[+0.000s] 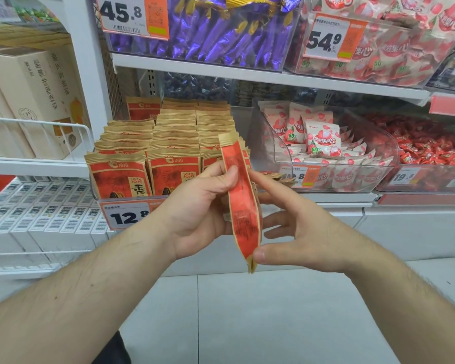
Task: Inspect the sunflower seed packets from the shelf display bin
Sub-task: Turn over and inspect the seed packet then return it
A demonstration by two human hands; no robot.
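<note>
Here, one sunflower seed packet (241, 200) is held edge-on between both hands in front of the shelf display bin (132, 198).

The left hand (202, 208) curls round the packet's upper half, its thumb pressed on the red printed face, while the right hand (300, 232) pinches the lower end, thumb at the bottom seam and fingers spread behind. The packet stands nearly upright, tilted a little, its top just in front of the rows of matching brown-and-red packets (168, 135) that stand packed upright in the bin. A price tag reading 12.8 (125, 215) hangs on the bin's front. To the right on the same shelf sits a clear bin of white-and-pink snack bags (323, 139), and beyond it red wrapped candies (431, 148).
</note>
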